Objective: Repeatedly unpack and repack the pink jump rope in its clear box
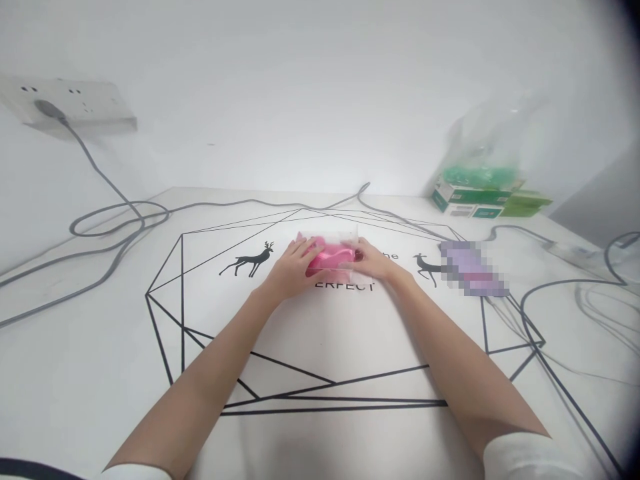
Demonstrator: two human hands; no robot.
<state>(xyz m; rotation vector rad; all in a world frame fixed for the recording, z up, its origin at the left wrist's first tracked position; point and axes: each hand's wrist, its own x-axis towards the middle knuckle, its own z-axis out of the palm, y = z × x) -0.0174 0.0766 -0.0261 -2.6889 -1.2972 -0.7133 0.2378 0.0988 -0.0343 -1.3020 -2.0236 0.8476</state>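
Observation:
A clear plastic package (336, 257) with something shiny and bright pink in it lies in the middle of the table, over the printed lettering. The exact kind of the pink thing cannot be made out. My left hand (294, 270) grips the package's left side, fingers over its top and thumb along the near edge. From the right, my right hand (371, 261) holds the other end between thumb and fingers. Both forearms stretch forward across the tabletop.
The white table (320, 340) bears black line art and deer prints. Grey cables (240, 203) run along the back and both sides. A pixelated purple flat object (473, 270) lies right. Green-and-white boxes (473, 200) under a plastic bag (483, 157) stand back right; a power strip (75, 100) is on the wall.

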